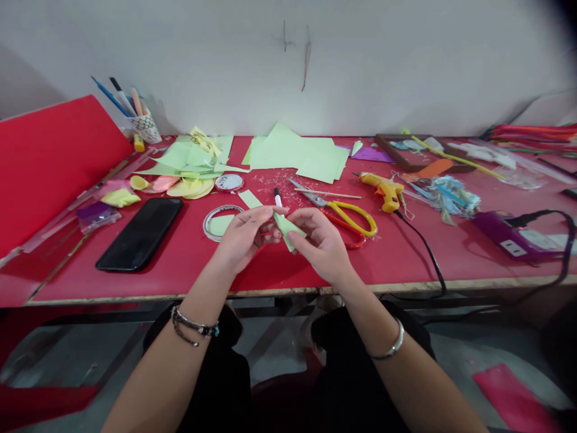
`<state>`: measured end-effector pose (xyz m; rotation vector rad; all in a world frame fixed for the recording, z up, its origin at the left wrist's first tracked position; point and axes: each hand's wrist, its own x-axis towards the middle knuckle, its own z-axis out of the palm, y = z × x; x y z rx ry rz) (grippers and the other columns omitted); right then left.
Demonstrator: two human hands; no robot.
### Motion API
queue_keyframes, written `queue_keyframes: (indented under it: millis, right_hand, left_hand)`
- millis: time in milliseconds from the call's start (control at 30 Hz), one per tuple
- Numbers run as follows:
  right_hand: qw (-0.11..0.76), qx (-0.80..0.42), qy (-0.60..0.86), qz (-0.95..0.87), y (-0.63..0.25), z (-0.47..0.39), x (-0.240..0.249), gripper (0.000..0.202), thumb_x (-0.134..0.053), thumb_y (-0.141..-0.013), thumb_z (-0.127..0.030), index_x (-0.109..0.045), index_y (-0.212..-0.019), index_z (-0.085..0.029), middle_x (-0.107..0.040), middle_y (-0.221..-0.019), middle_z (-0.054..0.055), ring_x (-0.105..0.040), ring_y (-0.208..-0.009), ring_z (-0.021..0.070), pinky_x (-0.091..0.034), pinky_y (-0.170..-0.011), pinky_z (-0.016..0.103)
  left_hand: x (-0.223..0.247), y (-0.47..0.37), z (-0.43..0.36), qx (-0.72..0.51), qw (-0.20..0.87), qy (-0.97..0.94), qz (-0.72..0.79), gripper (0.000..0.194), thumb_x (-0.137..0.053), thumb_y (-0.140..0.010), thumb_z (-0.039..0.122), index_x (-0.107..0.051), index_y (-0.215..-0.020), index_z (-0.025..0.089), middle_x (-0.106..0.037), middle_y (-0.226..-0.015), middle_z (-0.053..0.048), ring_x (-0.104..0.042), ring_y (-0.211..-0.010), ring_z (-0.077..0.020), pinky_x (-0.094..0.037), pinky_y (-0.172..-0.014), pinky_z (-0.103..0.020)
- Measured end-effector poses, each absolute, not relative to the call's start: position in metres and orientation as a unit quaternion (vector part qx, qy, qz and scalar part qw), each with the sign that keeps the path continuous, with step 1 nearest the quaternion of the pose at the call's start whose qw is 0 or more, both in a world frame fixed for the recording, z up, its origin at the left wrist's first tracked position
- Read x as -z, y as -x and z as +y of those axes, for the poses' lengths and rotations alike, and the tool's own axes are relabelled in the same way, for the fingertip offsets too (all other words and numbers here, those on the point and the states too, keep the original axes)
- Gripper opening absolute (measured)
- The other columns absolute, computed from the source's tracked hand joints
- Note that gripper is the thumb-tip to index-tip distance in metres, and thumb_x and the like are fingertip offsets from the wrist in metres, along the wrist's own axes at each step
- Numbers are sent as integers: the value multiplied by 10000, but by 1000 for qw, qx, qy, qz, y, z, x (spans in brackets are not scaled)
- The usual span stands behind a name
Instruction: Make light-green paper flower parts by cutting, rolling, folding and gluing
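Noted, left to right: black phone (139,234) flat on red bench (392,261), pale ring (206,226) just beside left grip (250,231), with that grip clamped on upper end of folded green paper (287,227) above bench's front, right grip (318,239) clamped on its lower part, scissors (354,218) just beyond, and yellow glue gun (383,190).

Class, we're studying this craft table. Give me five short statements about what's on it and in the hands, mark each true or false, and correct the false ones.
1. The left hand and right hand hold a green piece. True.
2. The phone lies right of both hands. False: it lies left of them.
3. The scissors show yellow and red. True.
4. The glue gun is in the right hand's grip. False: it lies on the table.
5. The cup holds pens. True.
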<state>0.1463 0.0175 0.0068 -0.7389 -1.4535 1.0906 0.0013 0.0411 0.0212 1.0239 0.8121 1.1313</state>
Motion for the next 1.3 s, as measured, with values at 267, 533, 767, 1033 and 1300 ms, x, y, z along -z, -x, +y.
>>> queue_keyframes:
  millis: [267,533,767,1033,1300]
  right_hand:
    - [550,-478,322,-605,-147,17,-7,173,-569,-758,-204,-515,-922,-204,-585,-783,-12,-559,-705,98,-442,-584,207]
    - [471,-523,372,-606,-150,21,-7,235,-516,-788,-353,-649,-721,-172,-577,-600,-24,-509,-568,87,-396,-548,215]
    - [440,-640,362,-515,-152,20,-3,295,-572,-739,-432,-658,-695,-153,-429,-451,-71,-358,-382,26,-286,-380,168]
    - [416,-712,314,-470,-154,20,-2,240,-621,-715,-401,-679,-753,-170,-495,-492,-62,-406,-362,16,-335,-343,133]
    - [437,-698,303,-481,-154,22,-3,176,-646,-703,-341,-652,-682,-166,-560,-561,-55,-442,-382,10,-384,-383,137]
  left_hand:
    - [-24,0,40,-499,667,-428,350,144,-657,-679,247,-695,-790,163,-565,-561,30,-506,-501,-41,-449,-517,-155]
    - [-22,-2,39,-450,594,-536,397,203,-644,-694,305,-711,-828,167,-568,-605,17,-437,-560,-64,-362,-551,-204]
    - [-22,-2,37,-404,622,-563,363,218,-632,-698,316,-710,-844,174,-472,-544,37,-365,-534,-65,-319,-536,-210]
    - [-22,-4,36,-386,652,-550,351,212,-632,-694,311,-704,-855,193,-445,-518,48,-389,-518,-64,-351,-547,-209]
    - [-22,-5,36,-395,643,-545,365,207,-599,-727,281,-676,-906,210,-477,-568,42,-413,-538,-66,-357,-550,-194]
